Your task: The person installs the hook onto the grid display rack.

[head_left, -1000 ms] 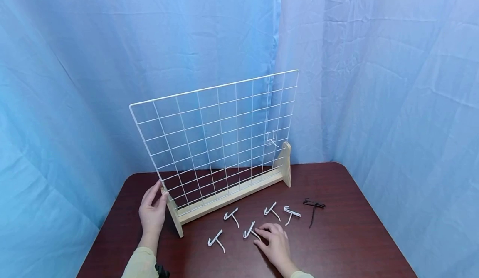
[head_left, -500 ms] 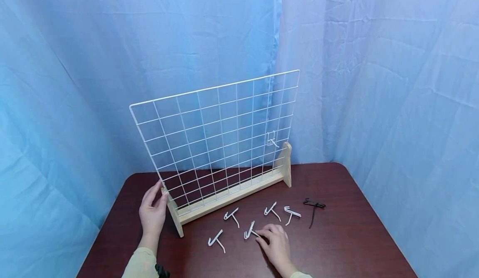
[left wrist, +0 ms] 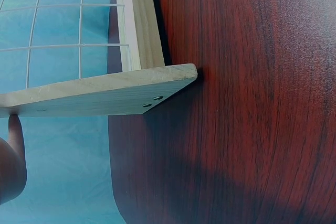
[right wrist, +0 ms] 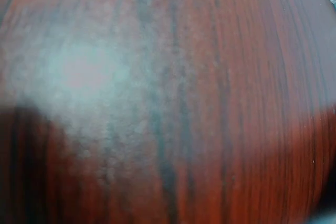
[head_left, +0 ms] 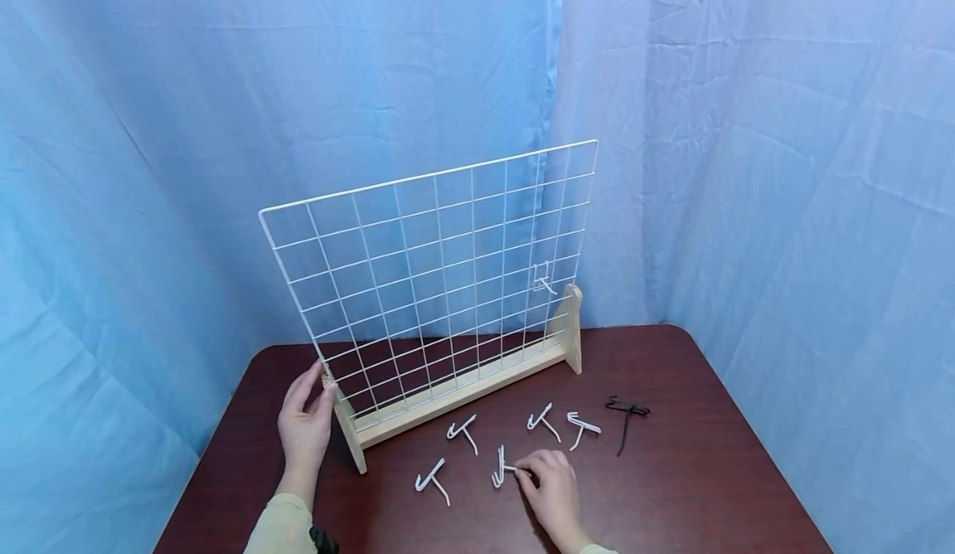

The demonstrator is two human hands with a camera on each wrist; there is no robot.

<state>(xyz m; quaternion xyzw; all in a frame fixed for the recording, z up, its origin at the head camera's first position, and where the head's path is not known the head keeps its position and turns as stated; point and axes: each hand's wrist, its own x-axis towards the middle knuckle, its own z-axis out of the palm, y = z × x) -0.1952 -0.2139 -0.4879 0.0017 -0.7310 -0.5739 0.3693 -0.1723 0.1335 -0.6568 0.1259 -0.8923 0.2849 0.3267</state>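
In the head view a white wire grid panel (head_left: pixel 436 264) stands upright in a wooden stand (head_left: pixel 462 390). My left hand (head_left: pixel 306 421) pinches the top of the stand's left wooden end piece, beside the grid's edge; the left wrist view shows a finger (left wrist: pixel 16 140) against that end piece (left wrist: pixel 100 95). Between thumb and fingertips, my right hand (head_left: pixel 550 488) pinches the prong of a white hook (head_left: pixel 500 467), whose bracket end points left. A similar white hook (head_left: pixel 540 279) hangs on the grid's lower right. The right wrist view shows mostly blurred tabletop.
Several more white hooks lie on the dark red table (head_left: pixel 671 488): two on the left (head_left: pixel 433 481), and another pair near the middle (head_left: pixel 582 428). A black hook (head_left: pixel 627 417) lies right of them. Blue curtains (head_left: pixel 418 56) surround the table behind and at both sides.
My right fingers have closed on the white hook's prong and turned the hook, so its bracket end now stands more upright in the view. The left hand and grid stay put.
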